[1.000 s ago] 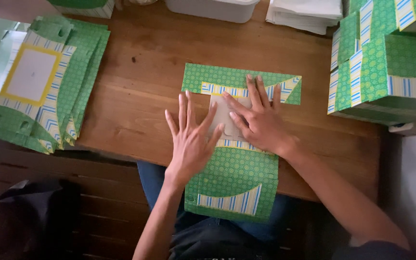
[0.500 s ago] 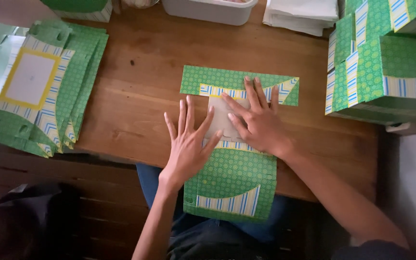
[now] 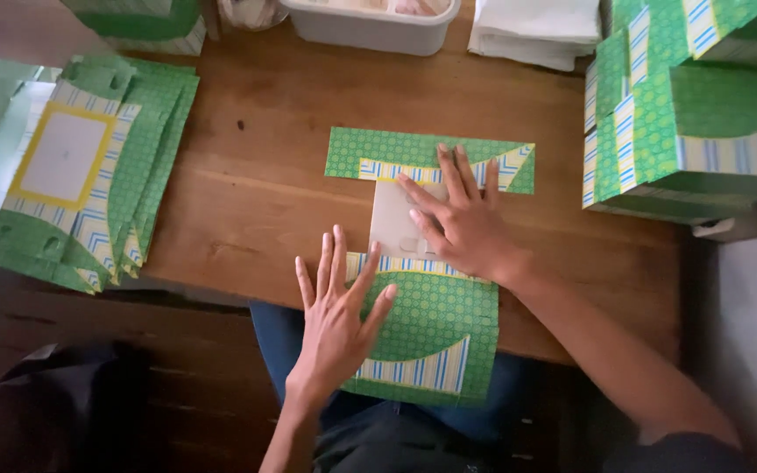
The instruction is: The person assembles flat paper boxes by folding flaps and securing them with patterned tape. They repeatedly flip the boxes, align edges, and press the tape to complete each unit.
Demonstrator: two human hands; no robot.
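A flat green patterned paper sheet (image 3: pixel 435 320) with blue-striped and yellow bands lies on the wooden table (image 3: pixel 256 193), its lower end hanging over the front edge. A pale grey card panel (image 3: pixel 392 219) sits at its middle. My right hand (image 3: pixel 457 219) rests flat on that panel, fingers spread and pointing up-left. My left hand (image 3: pixel 339 311) lies flat with fingers apart at the sheet's left edge, near the table's front edge. Neither hand grips anything.
A fanned stack of the same green sheets (image 3: pixel 81 180) lies at the table's left end. Folded green paper bags (image 3: pixel 694 123) are piled at the right. A white plastic tub (image 3: pixel 370 22) and folded white paper (image 3: pixel 536 31) stand along the far edge.
My left hand has slid down and left off the middle panel toward the table's front edge. My right hand stays pressed on the panel.
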